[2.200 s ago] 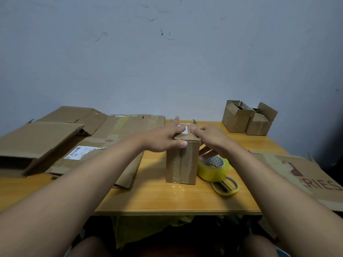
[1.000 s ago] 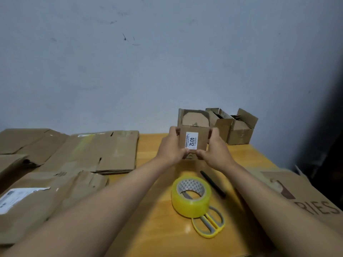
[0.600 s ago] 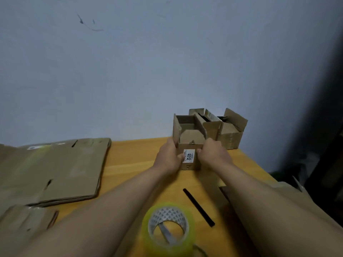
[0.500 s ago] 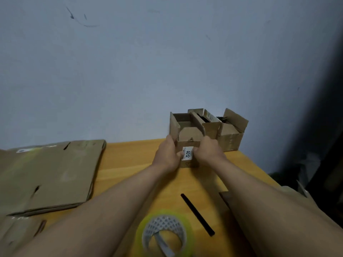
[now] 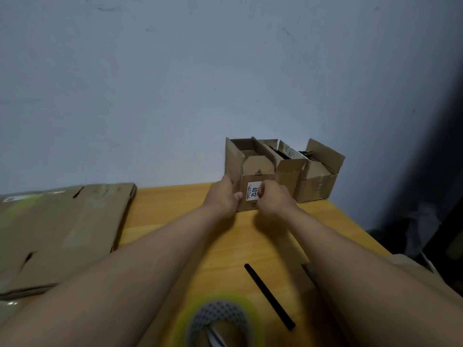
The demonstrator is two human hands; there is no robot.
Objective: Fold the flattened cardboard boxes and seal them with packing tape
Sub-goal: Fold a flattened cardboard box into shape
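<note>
At the far edge of the table [image 5: 175, 209], against the wall [image 5: 175, 83], a small labelled box [image 5: 250, 181] stands with its flaps up. Two more open boxes [image 5: 315, 179] sit just to its right, touching in a row. The left hand [image 5: 223, 196] is on the labelled box's left side, the right hand [image 5: 273, 199] on its front. Flattened cardboard [image 5: 57, 229] lies well to the left. Nearer, between the forearms, sits the tape roll [image 5: 220, 319], with a marker [image 5: 269, 296] just right of it.
</note>
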